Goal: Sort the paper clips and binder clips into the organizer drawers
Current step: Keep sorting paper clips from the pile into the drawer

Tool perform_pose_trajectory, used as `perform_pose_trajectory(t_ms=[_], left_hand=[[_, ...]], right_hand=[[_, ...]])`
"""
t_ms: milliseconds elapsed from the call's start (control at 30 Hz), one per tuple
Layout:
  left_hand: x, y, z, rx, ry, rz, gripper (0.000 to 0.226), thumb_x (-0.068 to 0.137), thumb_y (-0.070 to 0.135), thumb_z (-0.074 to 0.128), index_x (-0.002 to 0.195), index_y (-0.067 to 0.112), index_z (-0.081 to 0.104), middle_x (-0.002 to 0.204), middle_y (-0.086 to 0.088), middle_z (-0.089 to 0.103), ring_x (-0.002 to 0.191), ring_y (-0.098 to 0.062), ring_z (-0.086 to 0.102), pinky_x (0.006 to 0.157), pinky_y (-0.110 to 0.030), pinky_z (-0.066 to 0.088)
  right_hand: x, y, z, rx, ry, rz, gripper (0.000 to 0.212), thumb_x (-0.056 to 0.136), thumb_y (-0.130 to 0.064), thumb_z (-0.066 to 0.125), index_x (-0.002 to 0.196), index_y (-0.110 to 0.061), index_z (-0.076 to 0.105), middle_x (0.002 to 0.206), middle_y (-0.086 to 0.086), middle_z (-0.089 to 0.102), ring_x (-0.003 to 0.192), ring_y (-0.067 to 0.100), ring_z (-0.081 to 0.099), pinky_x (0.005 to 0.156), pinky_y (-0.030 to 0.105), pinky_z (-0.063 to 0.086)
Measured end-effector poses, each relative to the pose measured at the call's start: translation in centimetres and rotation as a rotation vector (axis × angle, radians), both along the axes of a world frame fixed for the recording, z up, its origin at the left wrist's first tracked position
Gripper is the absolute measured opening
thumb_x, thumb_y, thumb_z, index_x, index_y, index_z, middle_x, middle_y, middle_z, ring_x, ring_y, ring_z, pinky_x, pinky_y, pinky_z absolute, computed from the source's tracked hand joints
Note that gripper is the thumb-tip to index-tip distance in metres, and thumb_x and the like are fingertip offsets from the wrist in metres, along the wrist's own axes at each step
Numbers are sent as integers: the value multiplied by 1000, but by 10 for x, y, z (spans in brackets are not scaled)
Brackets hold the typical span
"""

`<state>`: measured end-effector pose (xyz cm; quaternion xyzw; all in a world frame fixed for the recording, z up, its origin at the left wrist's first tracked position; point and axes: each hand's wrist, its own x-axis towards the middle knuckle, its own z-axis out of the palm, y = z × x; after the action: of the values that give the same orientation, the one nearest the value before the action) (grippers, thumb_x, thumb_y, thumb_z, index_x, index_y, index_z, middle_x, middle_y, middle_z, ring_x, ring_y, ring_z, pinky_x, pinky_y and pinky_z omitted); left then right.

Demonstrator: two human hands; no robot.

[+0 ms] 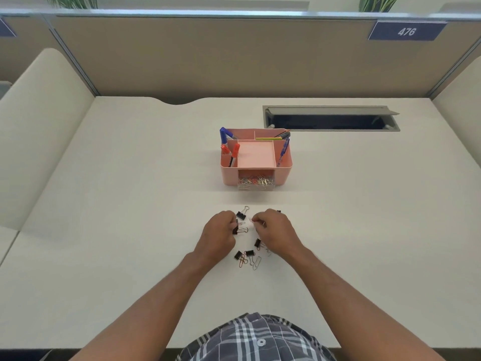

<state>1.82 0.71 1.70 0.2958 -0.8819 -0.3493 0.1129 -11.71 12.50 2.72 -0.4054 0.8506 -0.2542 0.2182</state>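
Black metal binder clips (241, 215) and thin wire paper clips (256, 263) lie scattered on the white desk (130, 204), near the pink plastic organizer (255, 157) whose clear drawer (255, 183) stands open with clips inside. Left hand (218, 237) holds a black binder clip (235, 230) with curled fingers; right hand (276, 231) pinches something small, probably a paper clip.

Off-white laminate desk (130, 204), tan fabric cubicle partition (208, 56) behind, open grey cable hatch (330, 118), blue number plate (407, 31) reading 476, even light
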Motion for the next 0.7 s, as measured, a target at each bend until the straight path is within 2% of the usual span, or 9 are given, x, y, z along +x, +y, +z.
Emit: perform_pose_trajectory(t_ms=[233, 333, 467, 533, 700], left_hand=[[-54, -27, 44, -62, 159, 8, 17, 87, -1, 54, 76, 12, 50, 68, -2, 54, 63, -21, 48, 57, -35, 45], [-77, -36, 57, -126, 203, 19, 12, 89, 4, 56, 79, 10, 60, 71, -3, 60, 64, -19, 52, 58, -30, 44], [-96, -39, 60, -163, 169, 20, 15, 93, 5, 56, 89, 2, 70, 80, -11, 68, 72, -26, 60, 67, -43, 53], [-98, -39, 60, -157, 161, 6, 18, 94, 3, 54, 94, 1, 72, 85, -13, 71, 76, -27, 63, 70, -44, 55], [-90, -34, 60, -148, 204, -98, 36, 91, -6, 53, 119, 11, 69, 109, -5, 73, 99, -21, 67, 90, -32, 55]], right_hand=[[-41, -27, 48, -310, 142, -142, 18, 90, -14, 59, 98, -17, 75, 89, -4, 68, 79, 11, 56, 71, 25, 45], [-57, -40, 60, -288, 216, -144, 18, 90, -14, 57, 92, -13, 75, 85, 4, 67, 80, 19, 57, 69, 33, 48], [-67, -51, 62, -212, 261, -119, 21, 91, -13, 55, 97, -11, 75, 85, 10, 66, 83, 25, 57, 71, 37, 49], [-69, -52, 60, -179, 275, -93, 23, 92, -11, 52, 99, -10, 74, 88, 11, 65, 85, 25, 57, 73, 38, 50], [-71, -47, 58, -158, 262, -74, 24, 92, -9, 49, 98, -9, 73, 87, 10, 65, 83, 26, 57, 72, 39, 51]])
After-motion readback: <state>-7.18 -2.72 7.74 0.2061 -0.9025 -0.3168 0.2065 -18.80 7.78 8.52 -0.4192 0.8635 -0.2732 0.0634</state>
